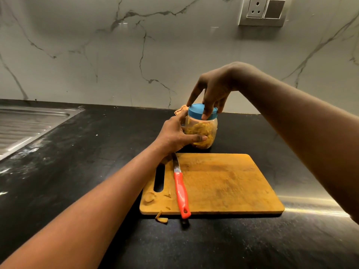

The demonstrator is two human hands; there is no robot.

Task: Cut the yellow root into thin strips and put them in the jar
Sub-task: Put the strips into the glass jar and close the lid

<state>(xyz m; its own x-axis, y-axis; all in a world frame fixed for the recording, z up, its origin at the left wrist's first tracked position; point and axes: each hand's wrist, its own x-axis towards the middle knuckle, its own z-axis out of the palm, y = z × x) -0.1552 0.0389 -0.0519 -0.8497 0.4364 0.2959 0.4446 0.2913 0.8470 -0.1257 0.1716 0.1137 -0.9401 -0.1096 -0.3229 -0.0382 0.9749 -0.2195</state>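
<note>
Clear jar (212,126) — half full of yellow strips (198,131) — gripped by the left hand (174,136), right hand (215,88) clasping its blue lid (197,111).

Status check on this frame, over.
Left hand grips jar; right hand grips blue lid. Yellow strips inside. Knife lies on cutting board.

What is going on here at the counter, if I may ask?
A person is handling a clear jar that stands on the black counter behind the cutting board. The left hand holds its side, and the right hand grips the blue lid from above. Yellow strips are inside. The red-handled knife lies on the board, with a few scraps near it.
</note>
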